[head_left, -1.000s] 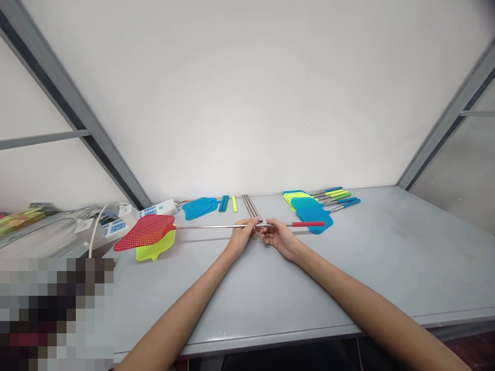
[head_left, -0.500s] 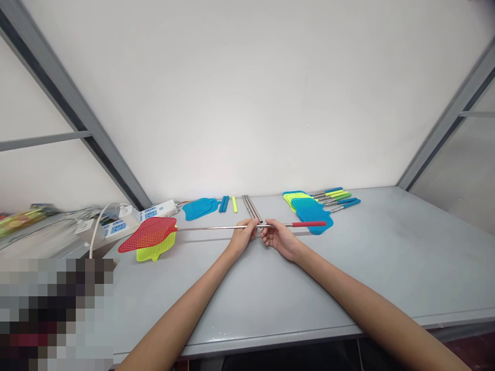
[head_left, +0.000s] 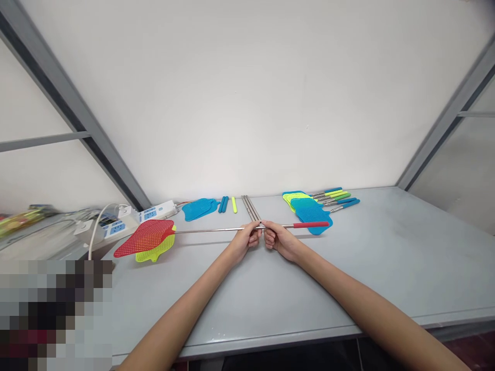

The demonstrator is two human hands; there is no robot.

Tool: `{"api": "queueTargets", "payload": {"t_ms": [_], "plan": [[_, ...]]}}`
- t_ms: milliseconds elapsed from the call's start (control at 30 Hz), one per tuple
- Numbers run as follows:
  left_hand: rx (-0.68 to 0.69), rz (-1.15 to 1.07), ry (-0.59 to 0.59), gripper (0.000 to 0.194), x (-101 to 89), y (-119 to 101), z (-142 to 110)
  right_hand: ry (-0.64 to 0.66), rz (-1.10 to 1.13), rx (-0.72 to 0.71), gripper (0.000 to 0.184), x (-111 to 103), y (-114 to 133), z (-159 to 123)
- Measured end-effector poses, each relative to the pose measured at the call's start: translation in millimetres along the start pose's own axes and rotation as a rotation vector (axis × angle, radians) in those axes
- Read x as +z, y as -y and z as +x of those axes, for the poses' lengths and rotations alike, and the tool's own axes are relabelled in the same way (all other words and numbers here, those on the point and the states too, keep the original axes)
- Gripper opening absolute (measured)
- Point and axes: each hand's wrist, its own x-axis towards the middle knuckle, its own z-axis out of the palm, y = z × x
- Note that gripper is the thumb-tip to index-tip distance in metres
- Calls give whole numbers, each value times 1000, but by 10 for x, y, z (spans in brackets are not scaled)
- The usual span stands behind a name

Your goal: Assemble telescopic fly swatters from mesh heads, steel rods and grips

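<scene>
Red fly swatter (head_left: 145, 238) spans centre of frame, its mesh head at left. Left hand (head_left: 246, 238) and right hand (head_left: 279, 239) wrap metal shaft (head_left: 209, 230); fingers newly curled in, hold looks firmer. Yellow-green swatter head (head_left: 157, 251) beneath red one; metal tubes (head_left: 251, 208) beyond hands, on worktop (head_left: 301, 293).

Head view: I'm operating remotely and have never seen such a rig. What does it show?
There's no robot: a camera on a person's head looks forward and down at two bare hands. The left hand and right hand grip the metal shaft of a red fly swatter. Below its mesh head is a yellow-green mesh head. Towards the wall on the grey table, left to right, lie blue mesh heads, two blue handles, one yellow handle, slim metal tubes, and a pile of swatters with blue and yellow-green mesh heads. White power strips sit at the left.
</scene>
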Motion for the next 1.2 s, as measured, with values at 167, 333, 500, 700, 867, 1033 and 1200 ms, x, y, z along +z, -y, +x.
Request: {"api": "queueTargets", "payload": {"t_ms": [167,333,500,700,867,1033,1200], "plan": [[-56,-62,85,37,11,-14,-20,44,-19,-15,41,38,-19,-18],[-110,-103,145,40,-25,-59,-28,41,-18,-67,43,84,-59,-25],[-181,-137,186,44,-29,-155,-56,23,-24,-83,40,108,-46,-32],[-301,-181,183,51,-63,-260,-87,12,-43,-72,39,154,0,-44],[-454,-228,193,45,-126,-364,-128,-11,-53,-18,33,125,24,-32],[-537,-324,98,42,-96,-437,-144,-23,-90,29,23,153,122,-65],[-445,-320,-28,51,-44,-373,-94,-71,-98,-9,35,130,201,-54]]}}
